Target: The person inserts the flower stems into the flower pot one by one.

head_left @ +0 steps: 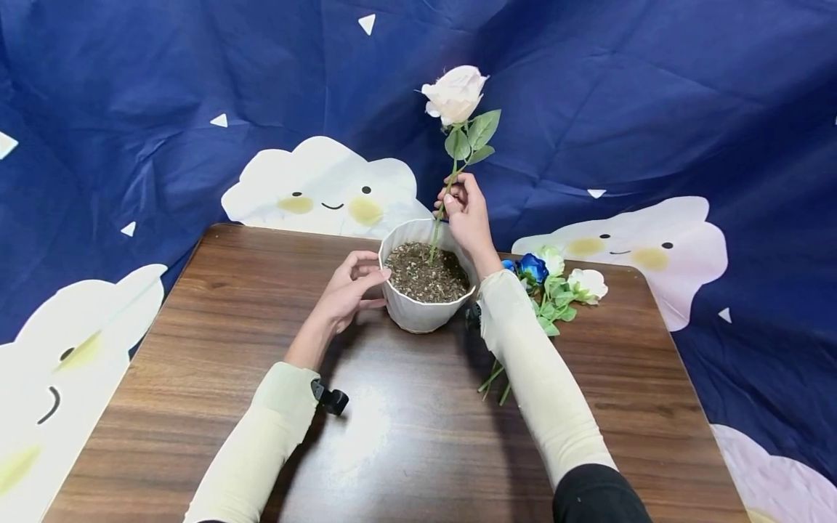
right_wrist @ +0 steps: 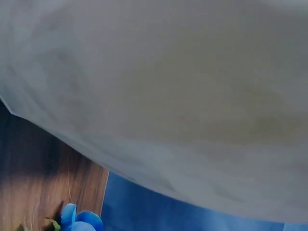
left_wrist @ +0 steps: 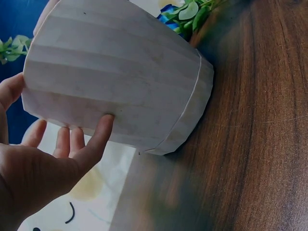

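A white fluted flower pot (head_left: 418,312), filled with dark soil (head_left: 425,280), stands on the table. My left hand (head_left: 349,290) holds its left side, thumb at the rim and fingers against the outer wall; in the left wrist view the same hand (left_wrist: 53,163) touches the pot (left_wrist: 120,67) with spread, bent fingers. Above the far right rim, my right hand (head_left: 466,211) pinches the stem of a pale pink rose (head_left: 454,94). The stem slants down to the soil; how deep it goes is hidden. The pot's wall (right_wrist: 168,96) fills most of the right wrist view, hiding the right hand.
Right of the pot, partly beneath my right forearm, lie a blue rose (head_left: 532,269), a white rose (head_left: 587,285) and other flowers with green stems. The brown wooden table (head_left: 405,436) ends at a dark blue cloth (head_left: 556,109) with cloud faces.
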Available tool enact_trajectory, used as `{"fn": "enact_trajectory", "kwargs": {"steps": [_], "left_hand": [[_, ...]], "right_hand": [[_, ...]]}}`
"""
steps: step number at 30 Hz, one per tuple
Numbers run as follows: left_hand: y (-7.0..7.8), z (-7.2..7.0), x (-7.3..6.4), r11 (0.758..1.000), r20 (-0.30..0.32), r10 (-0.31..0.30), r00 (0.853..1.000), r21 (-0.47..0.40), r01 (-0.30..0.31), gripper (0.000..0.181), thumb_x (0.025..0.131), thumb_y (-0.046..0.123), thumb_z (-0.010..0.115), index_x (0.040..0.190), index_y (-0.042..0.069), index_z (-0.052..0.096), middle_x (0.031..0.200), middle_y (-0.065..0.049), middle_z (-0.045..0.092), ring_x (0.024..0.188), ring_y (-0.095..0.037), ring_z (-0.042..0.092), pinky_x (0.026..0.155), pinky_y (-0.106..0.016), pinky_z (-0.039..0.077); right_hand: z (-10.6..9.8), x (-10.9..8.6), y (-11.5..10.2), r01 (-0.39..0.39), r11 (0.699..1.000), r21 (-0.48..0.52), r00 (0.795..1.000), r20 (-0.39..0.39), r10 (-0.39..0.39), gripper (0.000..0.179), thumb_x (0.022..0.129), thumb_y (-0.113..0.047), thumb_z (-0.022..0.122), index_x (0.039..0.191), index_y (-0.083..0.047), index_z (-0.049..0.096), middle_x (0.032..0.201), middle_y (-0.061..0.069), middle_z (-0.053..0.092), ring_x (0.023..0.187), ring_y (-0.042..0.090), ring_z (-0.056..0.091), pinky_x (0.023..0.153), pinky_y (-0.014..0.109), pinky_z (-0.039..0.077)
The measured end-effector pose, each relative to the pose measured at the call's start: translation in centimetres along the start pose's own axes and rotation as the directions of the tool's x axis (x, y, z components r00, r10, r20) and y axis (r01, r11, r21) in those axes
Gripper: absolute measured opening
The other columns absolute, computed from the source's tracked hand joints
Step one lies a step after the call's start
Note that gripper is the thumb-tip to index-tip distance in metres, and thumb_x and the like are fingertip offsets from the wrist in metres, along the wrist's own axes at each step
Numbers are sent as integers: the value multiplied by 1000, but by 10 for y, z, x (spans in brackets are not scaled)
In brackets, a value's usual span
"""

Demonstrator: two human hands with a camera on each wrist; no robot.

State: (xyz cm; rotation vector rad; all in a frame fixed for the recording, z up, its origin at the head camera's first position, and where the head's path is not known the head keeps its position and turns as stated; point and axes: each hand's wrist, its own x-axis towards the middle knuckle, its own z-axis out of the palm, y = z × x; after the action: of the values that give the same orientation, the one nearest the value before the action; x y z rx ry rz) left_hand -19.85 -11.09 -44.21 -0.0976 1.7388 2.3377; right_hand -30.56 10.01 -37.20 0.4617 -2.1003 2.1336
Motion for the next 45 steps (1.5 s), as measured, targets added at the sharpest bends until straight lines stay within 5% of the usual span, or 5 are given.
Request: {"fn": "enact_trajectory", "kwargs": {"steps": [13, 21, 26, 31, 45], "left_hand": [[-2, 0, 0, 1000, -5, 1, 1000, -2, -1, 46, 94, 9, 70, 133, 5, 46, 120, -13, 49, 104, -25, 58, 90, -53, 60], [-2, -1, -2, 1000, -14, -3, 1000, -2, 3, 45, 94, 10, 70, 133, 6, 46, 119, -12, 49, 105, -26, 57, 89, -52, 60], [-3, 0, -1, 1000, -16, -4, 1000, -7, 4, 47, 94, 10, 70, 133, 6, 46, 120, -13, 49, 106, -27, 58, 87, -50, 61], [-2, 0, 0, 1000, -13, -4, 1000, -6, 4, 48, 93, 10, 71, 135, 6, 46, 121, -14, 48, 108, -29, 57, 87, -50, 61], [-3, 2, -2, 1000, -18, 14, 1000, 7, -14, 47, 93, 9, 70, 133, 6, 46, 121, -14, 49, 104, -25, 59, 88, -51, 61]], "right_hand": [[1, -1, 10, 17, 1000, -13, 1000, 9, -17, 22, 102, 12, 41, 118, 0, 51, 102, 33, 52, 83, 22, 62, 77, 43, 61], [2, 1, 11, 4, 1000, -17, 1000, 1, -4, 24, 101, 11, 47, 125, 10, 51, 101, 29, 58, 83, 18, 64, 75, 35, 62], [-2, -4, 4, 52, 978, -200, 998, 42, -44, 31, 102, 3, 54, 132, 7, 59, 111, 29, 65, 99, 35, 67, 83, 35, 62], [-14, -5, 10, 97, 939, -329, 994, -9, -106, 33, 103, -5, 59, 135, 1, 62, 114, 22, 68, 103, 38, 67, 86, 29, 61], [-54, -38, 13, -47, 985, -167, 990, -137, 24, 33, 103, -2, 55, 134, 10, 57, 118, 34, 63, 91, 14, 67, 91, 43, 61]]}}
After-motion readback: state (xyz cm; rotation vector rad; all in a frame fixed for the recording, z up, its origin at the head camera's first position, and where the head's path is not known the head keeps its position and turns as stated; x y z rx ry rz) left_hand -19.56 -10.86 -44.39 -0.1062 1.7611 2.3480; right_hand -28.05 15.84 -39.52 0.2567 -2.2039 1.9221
